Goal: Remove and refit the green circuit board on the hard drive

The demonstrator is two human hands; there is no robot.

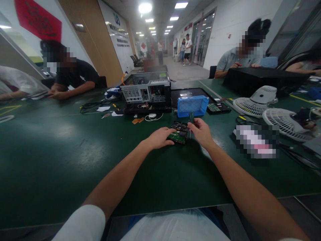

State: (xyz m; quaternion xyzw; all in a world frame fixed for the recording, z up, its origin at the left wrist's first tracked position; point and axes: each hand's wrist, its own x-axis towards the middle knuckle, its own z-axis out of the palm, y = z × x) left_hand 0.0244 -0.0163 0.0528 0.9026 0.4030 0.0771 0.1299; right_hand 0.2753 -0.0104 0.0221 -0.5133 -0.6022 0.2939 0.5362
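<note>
On the dark-green table before me, the left hand is holding the left side of a flat green-and-black drive between thumb and fingers; beside its right edge, the right hand is pinching a green-handled metal screwdriver upright; 2 round white plastic fans are lying farther right.

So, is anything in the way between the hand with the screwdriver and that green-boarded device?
Nothing visible: the right hand holds the screwdriver point-down, close beside the green-boarded device. The left hand grips the device's opposite side.
</note>
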